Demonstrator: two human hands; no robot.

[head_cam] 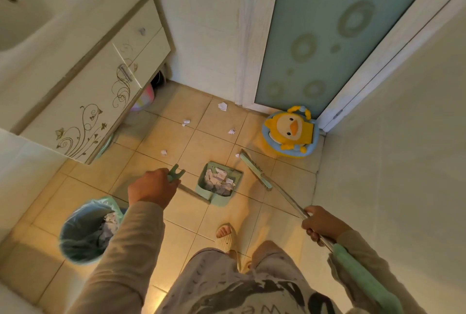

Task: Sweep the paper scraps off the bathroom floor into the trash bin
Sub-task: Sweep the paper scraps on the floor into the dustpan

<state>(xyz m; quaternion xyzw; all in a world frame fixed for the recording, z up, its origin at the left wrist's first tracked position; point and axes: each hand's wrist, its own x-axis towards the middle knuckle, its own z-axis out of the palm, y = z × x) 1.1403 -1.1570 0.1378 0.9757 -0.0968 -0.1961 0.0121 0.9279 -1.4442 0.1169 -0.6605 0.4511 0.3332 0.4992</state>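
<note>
Hands: left hand (153, 187) is closed around the green top of the dustpan handle; right hand (321, 223) is wrapped tight on the metal pole of the broom.
Dustpan (218, 183): green, it stands on the tiled floor (174, 137) in the middle, between the two hands, and it holds a heap of white paper.
Broom (254, 171): its green head lies on the floor just right of the dustpan, the pole goes up and right to the right hand.
Paper scraps (223, 106): several small white pieces lie loose on the tiles beyond the dustpan, toward the door; one tiny piece is just beside the far end of the broom head.
Trash bin (87, 230): round, with a blue-green bag inside, it stands at lower left under the left forearm and already has crumpled paper in it.
Duck toy (290, 131): yellow and blue, in the corner near the glass door (327, 36).
Cabinet (83, 102): at the left, under the sink, with a swirl pattern.
Foot: one slipper (227, 235) is seen below the dustpan.
</note>
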